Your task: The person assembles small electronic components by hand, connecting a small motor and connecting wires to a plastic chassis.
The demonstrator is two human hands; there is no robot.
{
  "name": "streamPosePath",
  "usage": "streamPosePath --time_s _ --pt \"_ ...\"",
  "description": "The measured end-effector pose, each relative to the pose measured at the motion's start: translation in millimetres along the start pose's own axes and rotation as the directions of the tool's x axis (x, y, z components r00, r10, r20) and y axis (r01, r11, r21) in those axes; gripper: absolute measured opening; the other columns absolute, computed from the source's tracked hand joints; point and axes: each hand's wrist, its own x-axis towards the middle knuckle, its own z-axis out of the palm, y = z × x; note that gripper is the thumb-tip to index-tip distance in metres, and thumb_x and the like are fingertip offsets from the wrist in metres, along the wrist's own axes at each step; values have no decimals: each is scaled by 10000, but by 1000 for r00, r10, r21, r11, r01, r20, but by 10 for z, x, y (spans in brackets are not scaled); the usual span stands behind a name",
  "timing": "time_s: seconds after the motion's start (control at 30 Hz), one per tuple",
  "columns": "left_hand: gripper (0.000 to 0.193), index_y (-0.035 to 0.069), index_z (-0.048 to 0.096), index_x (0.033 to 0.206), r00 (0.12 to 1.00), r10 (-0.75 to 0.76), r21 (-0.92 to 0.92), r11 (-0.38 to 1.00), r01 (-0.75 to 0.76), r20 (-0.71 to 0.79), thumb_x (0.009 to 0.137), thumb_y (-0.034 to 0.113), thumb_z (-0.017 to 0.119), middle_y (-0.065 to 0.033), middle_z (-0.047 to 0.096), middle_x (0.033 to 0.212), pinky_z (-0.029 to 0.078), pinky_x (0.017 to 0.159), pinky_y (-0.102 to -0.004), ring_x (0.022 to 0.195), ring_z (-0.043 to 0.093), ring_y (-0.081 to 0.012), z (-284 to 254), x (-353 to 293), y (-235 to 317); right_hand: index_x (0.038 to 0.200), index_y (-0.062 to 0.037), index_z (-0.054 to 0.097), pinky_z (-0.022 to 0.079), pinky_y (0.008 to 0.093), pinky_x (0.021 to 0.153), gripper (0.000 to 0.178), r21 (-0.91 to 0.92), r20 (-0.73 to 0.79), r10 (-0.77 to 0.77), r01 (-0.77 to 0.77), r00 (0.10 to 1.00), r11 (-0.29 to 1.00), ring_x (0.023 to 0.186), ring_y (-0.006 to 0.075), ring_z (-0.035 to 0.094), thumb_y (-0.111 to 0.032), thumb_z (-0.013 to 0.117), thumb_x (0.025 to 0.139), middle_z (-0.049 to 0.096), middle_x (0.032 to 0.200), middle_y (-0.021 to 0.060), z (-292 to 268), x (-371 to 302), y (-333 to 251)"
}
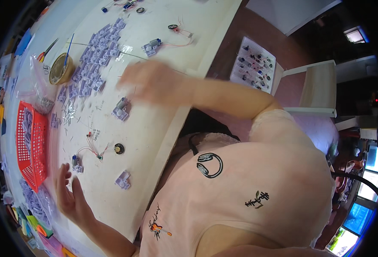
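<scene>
My left hand [72, 201] hovers over the table's lower left, its thumb and fingers apart and nothing between them. Just past its fingertips is a small motor in a pale purple plastic housing [77, 166], with thin wires [95, 152] running to a black round speaker [119, 148]. My right hand [152, 83] is smeared by motion above the table, so its grip cannot be made out. Close to it lies another purple housing with a grey motor [121, 109]. A housing without a visible motor [123, 180] sits near the table edge.
Many purple housings [97, 53] are grouped on the white table [154, 128]. Beyond them stand a bowl [62, 70] with a blue stick, scissors [47, 50], a plastic bag [37, 90] and a red basket [37, 141]. A white tray of parts [254, 64] is beside a chair [311, 88].
</scene>
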Motion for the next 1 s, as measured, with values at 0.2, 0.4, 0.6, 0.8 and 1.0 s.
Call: streamPosePath --time_s 0.2,0.4,0.6,0.8,1.0 --pt "135 10 497 769 784 603 -782 416 -463 -143 781 103 594 -75 529 782 368 589 -354 676 447 -183 166 -55 1087 973 -74 677 481 284 683 215 -8 -174 642 -653 747 757 737 165 591 -213 639 815 649 900 86 -783 -219 1322" --pt "562 467 405 1309 674 710 -955 295 -21 204 854 184 575 20 550 952 286 649 -294 803 429 -147 51 29 1333 1000 -106 677 472 272 699 210 -26 -118 714 -721 690 693 727 157 567 -184 631 810 632 923 52 -987 -543 1216" --pt "124 162 500 741 948 289 -841 474 -261 -132 787 105 599 -18 438 816 316 589 -314 666 380 -178 257 -54 1140 978 -91 669 465 330 796 230 -62 -84 441 -446 894 893 882 228 586 -237 612 810 624 960 75 -573 -88 1519" --pt "213 166 580 841 882 455 -741 632 -226 119 724 -8 619 -47 476 849 343 623 -321 716 424 -181 303 -24 856 1009 -109 659 462 367 846 330 -246 16 620 -598 785 763 1008 241 587 -339 629 775 612 1066 101 -387 446 2187" --pt "291 99 648 787 941 306 -666 733 -136 144 572 -75 557 -111 568 849 385 646 -325 756 503 -209 234 -79 863 1003 -85 655 500 398 752 321 -455 230 669 -530 706 716 928 236 628 -278 597 753 651 982 126 7 794 2471"
